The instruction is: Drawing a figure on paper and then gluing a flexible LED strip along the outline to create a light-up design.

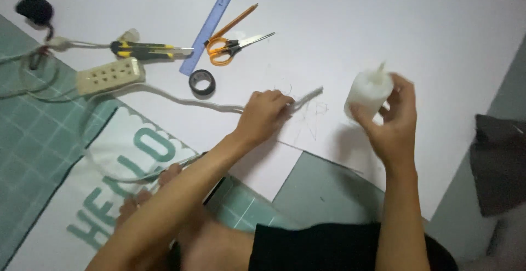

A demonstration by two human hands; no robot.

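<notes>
On the white paper sheet, we list: left hand, closed on a thick white rope near the sheet's front edge; right hand, gripping a white glue bottle upright above the sheet, right of the rope. Behind the rope lie black tape roll, orange-handled scissors, blue ruler, pencil, yellow-black utility knife. Beige power strip lies at the sheet's left edge.

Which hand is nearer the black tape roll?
Left. The left hand lies just right of and below the black tape roll; the right hand, holding a white bottle, is far right.
</notes>
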